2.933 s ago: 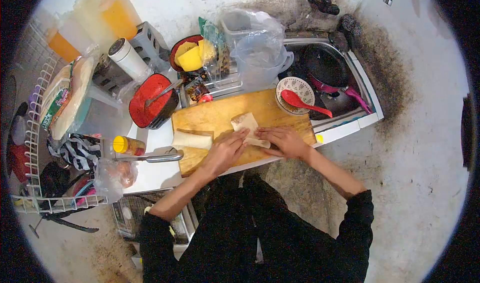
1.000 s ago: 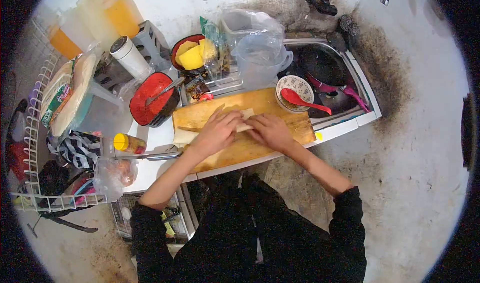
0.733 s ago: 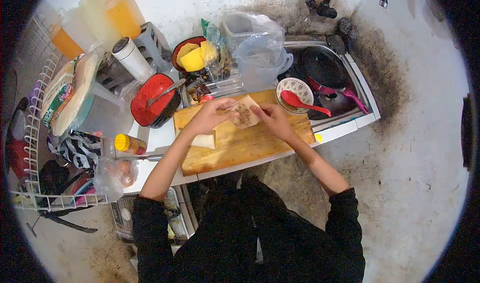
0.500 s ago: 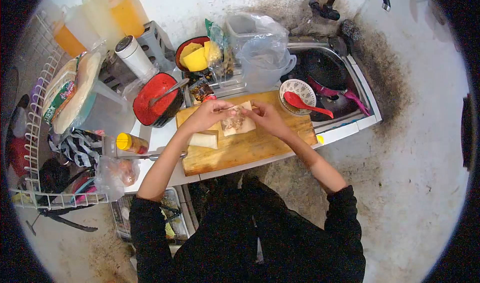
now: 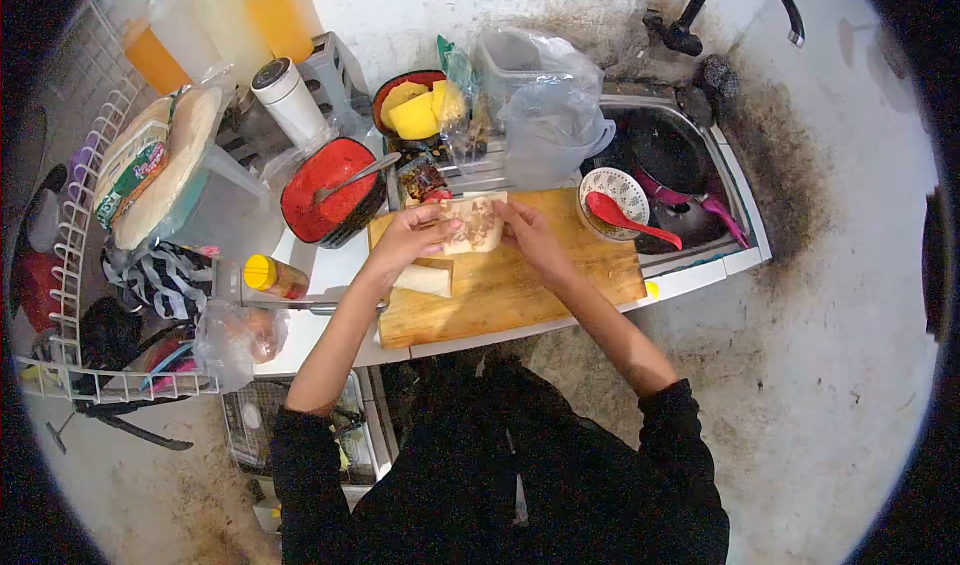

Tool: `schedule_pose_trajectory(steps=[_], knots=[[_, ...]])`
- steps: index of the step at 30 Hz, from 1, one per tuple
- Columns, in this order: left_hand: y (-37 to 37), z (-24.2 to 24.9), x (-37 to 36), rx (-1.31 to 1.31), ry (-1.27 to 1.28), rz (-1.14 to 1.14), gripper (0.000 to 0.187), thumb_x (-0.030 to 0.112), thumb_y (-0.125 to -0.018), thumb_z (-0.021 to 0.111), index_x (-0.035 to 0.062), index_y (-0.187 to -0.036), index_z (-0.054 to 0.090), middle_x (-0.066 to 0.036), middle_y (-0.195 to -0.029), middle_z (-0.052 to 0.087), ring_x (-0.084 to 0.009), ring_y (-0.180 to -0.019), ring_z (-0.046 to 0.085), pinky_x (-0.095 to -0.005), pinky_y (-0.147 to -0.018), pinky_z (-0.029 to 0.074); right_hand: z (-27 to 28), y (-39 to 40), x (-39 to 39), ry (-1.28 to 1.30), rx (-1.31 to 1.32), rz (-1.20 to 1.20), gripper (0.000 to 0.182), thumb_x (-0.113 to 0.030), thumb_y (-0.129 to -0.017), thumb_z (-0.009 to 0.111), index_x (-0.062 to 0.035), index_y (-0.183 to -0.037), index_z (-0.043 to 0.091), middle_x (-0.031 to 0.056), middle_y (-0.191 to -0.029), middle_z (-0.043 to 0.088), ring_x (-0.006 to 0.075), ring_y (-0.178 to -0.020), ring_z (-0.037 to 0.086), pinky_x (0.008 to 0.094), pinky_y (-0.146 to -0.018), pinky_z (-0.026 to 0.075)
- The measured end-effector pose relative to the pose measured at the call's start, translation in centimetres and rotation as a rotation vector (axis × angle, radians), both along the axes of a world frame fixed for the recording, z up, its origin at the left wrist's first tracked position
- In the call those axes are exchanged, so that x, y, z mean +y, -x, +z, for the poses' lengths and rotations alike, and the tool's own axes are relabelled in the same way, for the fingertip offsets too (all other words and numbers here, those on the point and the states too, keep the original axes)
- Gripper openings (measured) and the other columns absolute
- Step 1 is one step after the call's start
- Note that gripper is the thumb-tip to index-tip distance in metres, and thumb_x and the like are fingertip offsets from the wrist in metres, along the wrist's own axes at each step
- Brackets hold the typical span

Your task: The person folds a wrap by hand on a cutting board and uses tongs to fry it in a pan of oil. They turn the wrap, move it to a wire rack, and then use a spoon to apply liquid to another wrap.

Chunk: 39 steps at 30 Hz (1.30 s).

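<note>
A bread slice with patches of brown spread on its upper face is held over the wooden cutting board. My left hand grips its left side, thumb on top of the face. The right edge is pinched by my right hand. Close to my left wrist, a pale piece of bread rests on the board. Behind my left hand are a small dark packet and something red, partly covered. My fingers beneath the slice are hidden.
Left of the board stand a red bowl with a spoon and a yellow-lidded jar. On the right, a patterned bowl holds a red spoon, beside the sink with a pan. A plastic jug stands behind.
My hands have moved apart to opposite sides of the bread slice, which is now raised and more level. More of its spread face shows. The camera view has shifted slightly.
</note>
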<state>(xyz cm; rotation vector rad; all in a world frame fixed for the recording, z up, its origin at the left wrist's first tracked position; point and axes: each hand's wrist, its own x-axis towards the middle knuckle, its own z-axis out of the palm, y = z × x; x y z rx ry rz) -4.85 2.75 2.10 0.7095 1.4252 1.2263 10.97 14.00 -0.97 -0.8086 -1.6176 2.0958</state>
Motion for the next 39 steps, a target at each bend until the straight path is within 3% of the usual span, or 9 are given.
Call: schedule_pose_trajectory(steps=[6,8,11,19,23,28,30,36,39], knots=[[-0.1,-1.5,0.1,0.064,-0.143,0.087,0.021,0.022,-0.075,0.067,0.0068,-0.087,0.059,0.004,-0.077,0.057,-0.0011,-0.064,0.048,-0.0158,-0.055,0.037,-0.5,0.7,-1.8,-0.009,0.13,-0.218,0.036,-0.029,-0.09,0.042,-0.0044,-0.115,0.043,0.0034,-0.105,0.052,0.009,-0.092,0.05,0.0238,-0.082,0.039],[-0.4,-1.5,0.3,0.108,-0.147,0.114,0.02,0.021,-0.074,0.067,0.0062,-0.086,0.059,0.004,-0.074,0.057,-0.0009,-0.062,0.047,-0.0157,-0.054,0.036,-0.3,0.7,-2.1,-0.146,0.005,-0.2,0.039,-0.029,-0.09,0.04,-0.0033,-0.119,0.038,0.0048,-0.108,0.05,0.0091,-0.096,0.046,0.0228,-0.083,0.037],[-1.0,-0.1,0.1,0.199,-0.138,0.129,0.018,0.02,-0.074,0.067,0.0051,-0.083,0.059,0.005,-0.069,0.056,-0.0006,-0.058,0.045,-0.0157,-0.051,0.034,-2.0,1.5,-2.0,-0.263,0.129,-0.209,0.042,-0.032,-0.09,0.039,-0.0004,-0.118,0.036,0.0108,-0.101,0.053,0.0148,-0.091,0.048,0.0276,-0.079,0.04],[-0.5,-1.8,0.2,0.327,-0.23,0.093,0.014,0.015,-0.076,0.065,0.0032,-0.08,0.058,0.002,-0.073,0.059,-0.0022,-0.063,0.05,-0.0164,-0.056,0.039,-0.9,1.1,-2.0,-0.196,0.138,-0.171,0.037,-0.032,-0.089,0.044,0.0022,-0.102,0.052,0.0066,-0.09,0.058,0.0108,-0.08,0.052,0.0248,-0.073,0.042],[-0.6,-2.6,0.5,0.023,-0.284,0.149,0.011,0.013,-0.079,0.062,0.0035,-0.083,0.057,0.0,-0.078,0.061,-0.0042,-0.07,0.054,-0.0181,-0.063,0.043,-0.5,1.3,-2.2,-0.175,0.165,-0.206,0.035,-0.031,-0.087,0.047,0.0011,-0.095,0.058,0.0025,-0.079,0.059,0.0083,-0.07,0.051,0.0228,-0.066,0.042],[-0.5,-2.2,0.4,-0.093,-0.183,0.161,0.015,0.016,-0.081,0.059,0.0049,-0.091,0.058,-0.001,-0.084,0.06,-0.005,-0.076,0.055,-0.0197,-0.067,0.044,0.1,0.4,-1.6,-0.067,0.123,-0.139,0.03,-0.025,-0.086,0.05,-0.002,-0.105,0.055,0.0,-0.088,0.059,0.0045,-0.075,0.053,0.0195,-0.067,0.044],[-0.1,-1.8,0.0,-0.327,-0.033,0.134,0.02,0.017,-0.081,0.058,0.0056,-0.098,0.058,-0.001,-0.089,0.06,-0.0053,-0.079,0.054,-0.0197,-0.07,0.043,-0.1,0.2,-1.1,-0.083,0.086,-0.134,0.029,-0.024,-0.086,0.05,-0.0026,-0.105,0.055,-0.0002,-0.088,0.059,0.0043,-0.076,0.053,0.0197,-0.067,0.044],[-0.1,-3.1,-0.1,-0.035,-0.178,0.045,0.021,0.017,-0.08,0.06,0.0074,-0.098,0.055,0.002,-0.091,0.059,-0.0056,-0.082,0.055,-0.0205,-0.07,0.043,0.7,-0.1,-1.4,-0.008,0.116,-0.126,0.027,-0.026,-0.086,0.049,-0.0054,-0.104,0.054,-0.0029,-0.084,0.058,0.0039,-0.074,0.054,0.0201,-0.065,0.044],[-0.8,-2.2,-0.4,-0.124,-0.146,0.093,0.018,0.017,-0.079,0.061,0.0083,-0.093,0.054,0.002,-0.089,0.059,-0.0058,-0.081,0.055,-0.0216,-0.069,0.043,0.9,0.0,-1.8,0.104,0.12,-0.212,0.026,-0.028,-0.087,0.048,-0.008,-0.104,0.051,-0.0037,-0.084,0.057,0.003,-0.073,0.053,0.0206,-0.065,0.044]])
